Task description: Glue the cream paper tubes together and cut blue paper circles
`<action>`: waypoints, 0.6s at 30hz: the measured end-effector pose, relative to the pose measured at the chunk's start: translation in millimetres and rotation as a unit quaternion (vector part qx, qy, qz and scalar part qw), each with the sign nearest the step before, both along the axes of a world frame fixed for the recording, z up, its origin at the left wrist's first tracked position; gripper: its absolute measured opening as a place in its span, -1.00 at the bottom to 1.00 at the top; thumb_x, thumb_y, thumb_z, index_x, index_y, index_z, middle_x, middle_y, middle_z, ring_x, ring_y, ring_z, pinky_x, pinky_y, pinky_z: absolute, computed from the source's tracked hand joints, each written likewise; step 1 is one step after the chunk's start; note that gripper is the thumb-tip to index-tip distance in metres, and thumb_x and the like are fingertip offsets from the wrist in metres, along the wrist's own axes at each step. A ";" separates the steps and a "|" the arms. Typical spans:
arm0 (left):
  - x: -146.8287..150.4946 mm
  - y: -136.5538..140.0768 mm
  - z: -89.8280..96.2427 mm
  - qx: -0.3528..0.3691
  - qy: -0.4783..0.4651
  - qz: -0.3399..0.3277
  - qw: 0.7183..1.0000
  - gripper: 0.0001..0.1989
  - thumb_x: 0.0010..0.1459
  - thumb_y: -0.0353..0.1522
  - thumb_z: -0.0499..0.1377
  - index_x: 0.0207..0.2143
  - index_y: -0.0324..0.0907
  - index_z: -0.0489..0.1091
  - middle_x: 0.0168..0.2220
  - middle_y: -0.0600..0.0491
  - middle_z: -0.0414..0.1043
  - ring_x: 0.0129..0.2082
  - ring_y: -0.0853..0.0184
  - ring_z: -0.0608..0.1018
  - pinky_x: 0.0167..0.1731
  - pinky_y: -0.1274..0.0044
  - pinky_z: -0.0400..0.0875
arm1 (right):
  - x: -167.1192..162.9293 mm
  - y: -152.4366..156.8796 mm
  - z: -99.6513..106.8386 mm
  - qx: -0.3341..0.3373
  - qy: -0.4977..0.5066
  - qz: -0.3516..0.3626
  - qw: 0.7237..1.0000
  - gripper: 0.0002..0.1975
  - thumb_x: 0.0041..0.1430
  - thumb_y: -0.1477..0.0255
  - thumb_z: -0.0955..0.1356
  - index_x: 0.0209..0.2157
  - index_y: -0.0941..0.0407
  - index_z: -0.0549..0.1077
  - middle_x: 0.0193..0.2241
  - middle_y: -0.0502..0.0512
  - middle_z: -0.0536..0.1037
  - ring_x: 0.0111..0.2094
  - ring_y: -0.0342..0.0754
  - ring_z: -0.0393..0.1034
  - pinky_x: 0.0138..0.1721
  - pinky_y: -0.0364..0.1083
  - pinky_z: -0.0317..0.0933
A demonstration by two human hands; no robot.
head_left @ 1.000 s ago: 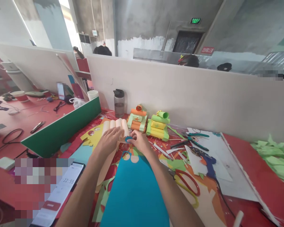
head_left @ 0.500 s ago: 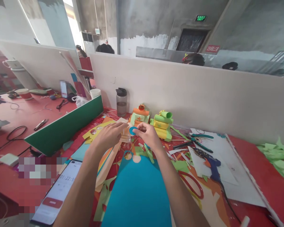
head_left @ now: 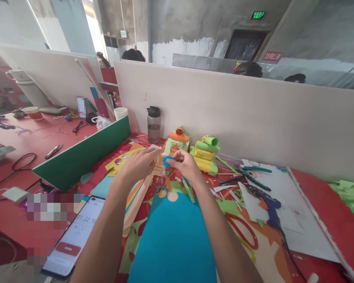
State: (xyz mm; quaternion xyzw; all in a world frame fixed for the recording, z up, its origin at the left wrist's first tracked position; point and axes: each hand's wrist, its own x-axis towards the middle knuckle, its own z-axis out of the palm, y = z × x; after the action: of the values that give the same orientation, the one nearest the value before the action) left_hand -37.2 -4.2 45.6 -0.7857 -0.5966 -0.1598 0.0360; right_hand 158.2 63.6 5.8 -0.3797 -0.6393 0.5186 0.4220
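Observation:
Between the thumb and fingers of my right hand is a small blue paper disc, held upright above the table. To its left, my left hand stretches its fingers toward the disc, with the thumb apart below them; the fingertips are partly hidden. A bundle of thin pale wooden sticks shows just beyond the left thumb. Under my forearms lies a large blue sheet with round holes cut near its far edge. Behind my hands stand an orange-and-green paper model and a yellow-and-green one.
A phone showing a timer lies left, near a green divider. A water bottle stands by the white partition. Teal-handled pliers, a blue glue gun with its cord, red-handled scissors and paper scraps lie right.
The whole view has shifted slightly, with things appearing a little to the right. My right hand keeps hold of the blue disc, and both hands stay in nearly the same pose.

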 end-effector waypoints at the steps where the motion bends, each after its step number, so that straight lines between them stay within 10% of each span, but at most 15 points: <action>1: 0.3 0.0 0.8 -0.002 0.001 0.002 1.000 -0.39 0.15 -0.55 -0.01 0.22 0.02 0.30 0.06 0.04 0.52 -0.16 0.18 0.60 -0.30 0.46 0.39 | 0.3 0.1 -0.4 -0.004 0.001 0.006 1.000 -0.57 -0.09 0.17 0.55 -0.39 0.10 0.33 -0.50 -0.10 0.40 -0.46 -0.14 0.28 -0.39 -0.15 0.16; 18: -0.4 3.9 2.1 -0.011 0.013 0.001 1.000 -0.39 0.15 -0.54 -0.01 0.22 0.06 0.32 0.07 0.07 0.53 -0.12 0.17 0.61 -0.28 0.46 0.42 | 1.8 4.6 -6.2 0.018 -0.006 -0.004 1.000 -0.61 -0.07 0.19 0.54 -0.38 0.10 0.36 -0.50 -0.10 0.39 -0.48 -0.15 0.26 -0.42 -0.15 0.16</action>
State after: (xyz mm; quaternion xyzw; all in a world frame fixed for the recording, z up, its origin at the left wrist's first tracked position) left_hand -37.6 -0.3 47.8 -0.7873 -0.5988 -0.1427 0.0355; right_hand 160.0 68.3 -0.4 -0.3780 -0.6495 0.5033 0.4265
